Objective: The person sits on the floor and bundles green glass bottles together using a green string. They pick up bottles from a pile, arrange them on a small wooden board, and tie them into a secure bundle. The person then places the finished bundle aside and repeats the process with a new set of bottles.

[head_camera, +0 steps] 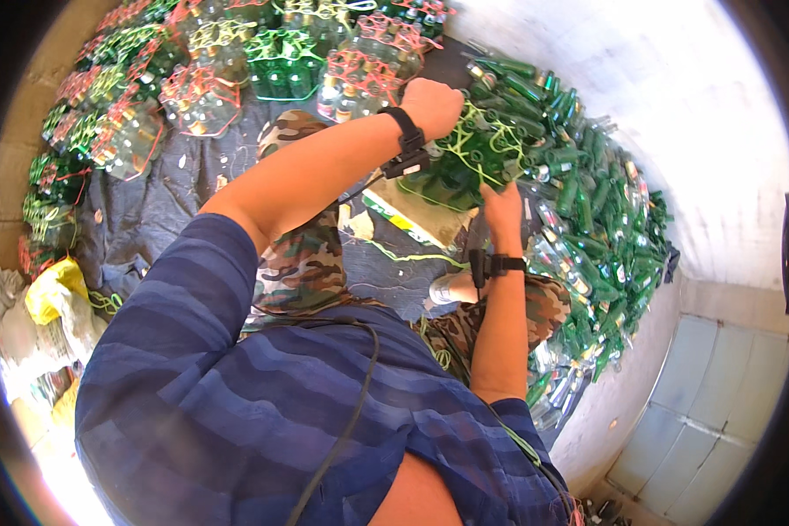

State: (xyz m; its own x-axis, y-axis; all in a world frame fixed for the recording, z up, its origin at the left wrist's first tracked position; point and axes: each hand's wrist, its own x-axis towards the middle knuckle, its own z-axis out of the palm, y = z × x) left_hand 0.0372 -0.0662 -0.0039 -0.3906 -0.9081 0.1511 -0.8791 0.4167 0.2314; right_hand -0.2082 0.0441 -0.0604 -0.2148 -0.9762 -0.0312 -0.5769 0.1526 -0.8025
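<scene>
A bundle of green glass bottles (457,167) stands on a flattened cardboard piece, with yellow-green plastic twine (493,131) laced around the bottle necks. My left hand (432,108) is closed in a fist at the bundle's upper left edge; whether twine lies inside it is hidden. At the bundle's near right edge, my right hand (501,200) pinches the twine, its fingertips close to the bottle necks. The cardboard (427,210), printed green and yellow on one side, shows below the bundle. A loose strand of twine (421,256) lies on the dark sheet between my legs.
Loose green and clear bottles (585,197) form a large heap on the right, along the white wall. Tied bundles of bottles (286,66) stand in rows at the far side and left. A dark sheet (191,171) covers the floor. Bags (59,296) lie at the left.
</scene>
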